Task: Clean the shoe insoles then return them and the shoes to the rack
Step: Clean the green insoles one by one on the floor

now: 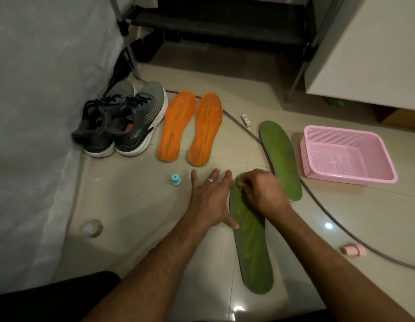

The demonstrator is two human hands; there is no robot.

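A green insole (253,249) lies on the tiled floor in front of me. My left hand (211,201) rests flat on the floor with fingers spread, its thumb touching the insole's left edge. My right hand (262,194) is closed over the insole's toe end, pinching something small that I cannot make out. A second green insole (280,159) lies to the right. Two orange insoles (192,129) lie side by side further back. A pair of grey and dark sneakers (123,122) stands to their left.
A pink plastic basket (348,156) sits at the right. A black shoe rack (220,26) stands at the back. A grey cable (322,203) crosses the floor. A teal cap (176,179), a tape roll (93,227), a pink object (352,250) and a small white tube (246,120) lie around.
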